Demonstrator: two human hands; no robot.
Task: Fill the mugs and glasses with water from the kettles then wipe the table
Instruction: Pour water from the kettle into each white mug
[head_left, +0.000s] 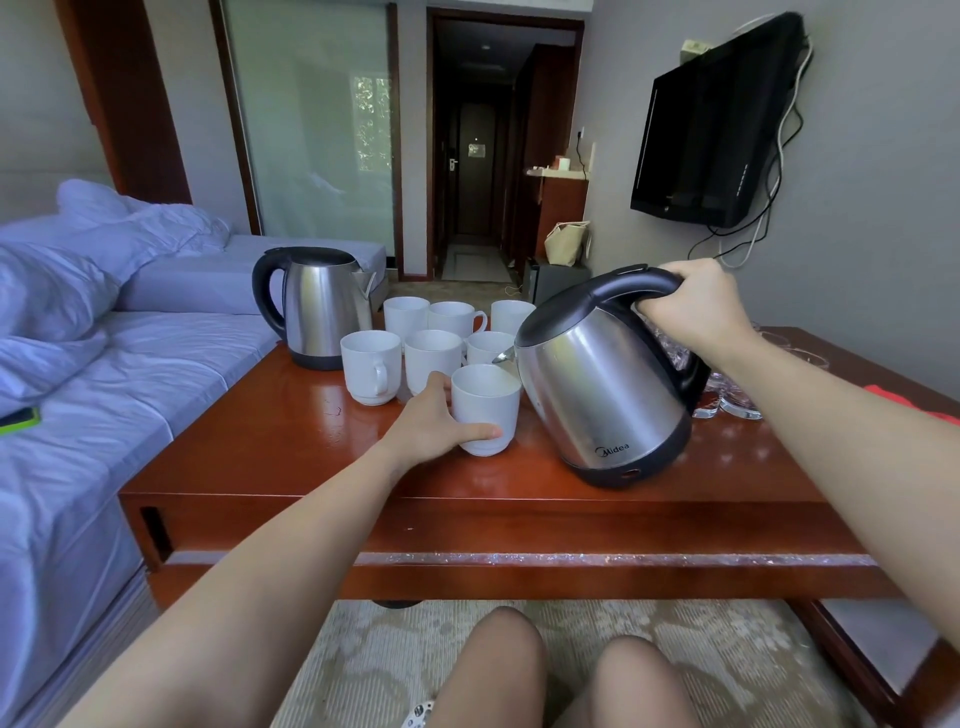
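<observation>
tilted kettle over a mug on a glossy red-brown table in a bedroom.

the right hand (693, 306) grips the black handle of the steel kettle (608, 384), tipped with its spout just above the nearest mug (485, 408); the left hand (436, 421) wraps that mug's side, thumb across the front. beyond the left hand stand six more white mugs (431, 338), and further left a second kettle (317, 306) sits upright near the table's far-left edge. glasses (737, 395) cluster under the right forearm. the table (291, 447) is bare wood on the near side of both hands, up to its front edge. a bed (104, 338) lies just beside the table's left edge; a wall-mounted tv (711, 130) hangs above the right hand.
</observation>
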